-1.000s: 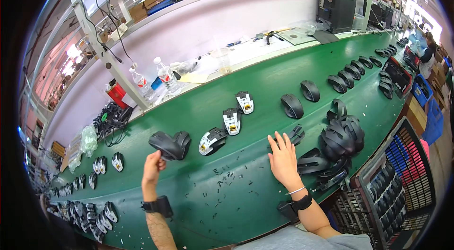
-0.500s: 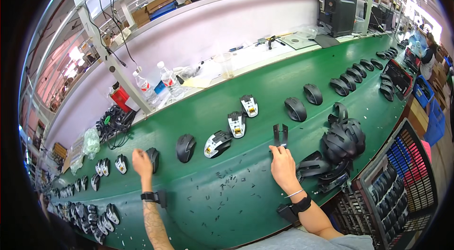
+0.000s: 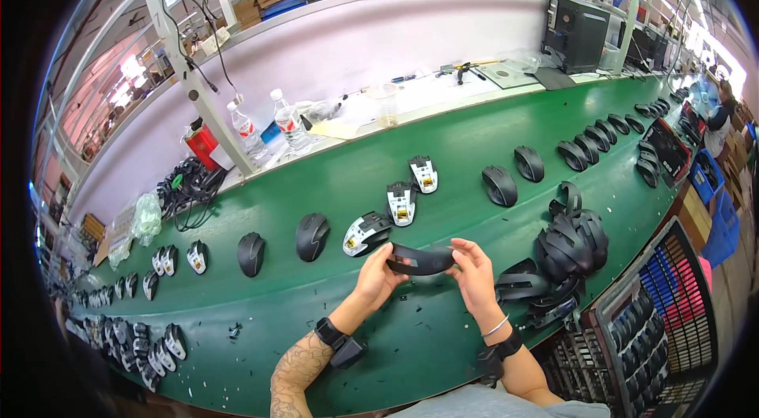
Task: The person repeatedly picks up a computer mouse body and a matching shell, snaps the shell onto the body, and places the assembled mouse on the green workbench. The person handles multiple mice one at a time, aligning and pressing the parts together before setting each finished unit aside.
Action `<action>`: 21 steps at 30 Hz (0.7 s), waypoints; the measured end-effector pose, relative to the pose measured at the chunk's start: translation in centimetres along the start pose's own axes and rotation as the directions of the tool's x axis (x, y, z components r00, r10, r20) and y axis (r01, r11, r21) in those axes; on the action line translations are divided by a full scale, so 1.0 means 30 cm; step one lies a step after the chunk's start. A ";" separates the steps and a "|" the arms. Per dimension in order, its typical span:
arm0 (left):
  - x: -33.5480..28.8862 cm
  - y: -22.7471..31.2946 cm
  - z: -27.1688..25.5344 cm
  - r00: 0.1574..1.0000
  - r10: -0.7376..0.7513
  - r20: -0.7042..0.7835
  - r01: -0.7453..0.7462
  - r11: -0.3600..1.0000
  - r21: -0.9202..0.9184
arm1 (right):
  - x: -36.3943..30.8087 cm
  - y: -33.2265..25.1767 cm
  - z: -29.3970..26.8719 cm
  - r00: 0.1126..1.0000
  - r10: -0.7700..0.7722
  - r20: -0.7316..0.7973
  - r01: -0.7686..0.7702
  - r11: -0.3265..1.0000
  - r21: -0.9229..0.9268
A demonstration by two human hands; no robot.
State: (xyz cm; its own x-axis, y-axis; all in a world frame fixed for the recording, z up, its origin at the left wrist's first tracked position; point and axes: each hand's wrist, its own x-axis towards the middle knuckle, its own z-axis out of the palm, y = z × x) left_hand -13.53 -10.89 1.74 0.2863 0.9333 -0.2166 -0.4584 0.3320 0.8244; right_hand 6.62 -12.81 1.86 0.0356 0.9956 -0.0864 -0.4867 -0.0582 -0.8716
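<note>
A: Where do we find the black cover (image 3: 427,261)?

B: Just below the centre of the frame, strung between two bare hands above a green bench (image 3: 458,149). We see its long axis run nearly level, left to right, its middle bowing slightly toward the lower edge.

A: And the grip at each end?

B: The left hand (image 3: 378,280) closes its fingers and thumb on the left end, beside an opening in the cover. The right hand (image 3: 477,280) pinches the right end. We count both hands as narrow, neither spread wide.

A: Which hand is nearer the half-white mouse (image 3: 365,234)?

B: The left, clearly. We see that mouse just up and to the left of the cover, right above the left hand's fingertips; whether they touch, we cannot tell. Its long axis slants, white end toward the lower left, black end toward the upper right, so it lies askew to the cover.

A: And on the other side?

B: Right of centre, we have a pile of black covers (image 3: 571,244), nearer the right hand and apart from it.
</note>
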 end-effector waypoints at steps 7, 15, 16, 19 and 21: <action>-0.052 0.055 0.099 0.988 0.145 -0.048 -0.106 0.880 0.462 | -0.054 -0.066 0.095 0.726 -0.406 0.555 0.684 0.340 -0.646; -0.075 0.059 0.130 0.992 0.122 0.023 -0.122 0.918 0.377 | -0.069 -0.091 0.104 0.850 -0.363 0.383 0.527 0.596 -0.606; -0.062 0.062 0.127 0.997 0.073 0.036 -0.081 0.944 0.321 | -0.061 -0.082 0.089 0.834 -0.376 0.404 0.550 0.620 -0.560; -0.001 0.089 0.139 0.997 -0.016 0.079 -0.007 0.960 0.280 | -0.035 -0.053 0.051 0.831 -0.419 0.366 0.555 0.674 -0.488; 0.071 0.140 0.174 0.986 -0.072 0.150 0.013 0.932 0.363 | -0.025 -0.056 0.041 0.869 -0.448 0.210 0.486 0.693 -0.534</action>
State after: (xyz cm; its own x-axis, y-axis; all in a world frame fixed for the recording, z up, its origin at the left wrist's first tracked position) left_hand -10.47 -8.23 7.46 0.4417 0.8758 -0.1944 -0.1181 0.2716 0.9551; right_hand 6.34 -13.38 4.00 0.0657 0.9068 0.4164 0.1459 0.4041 -0.9030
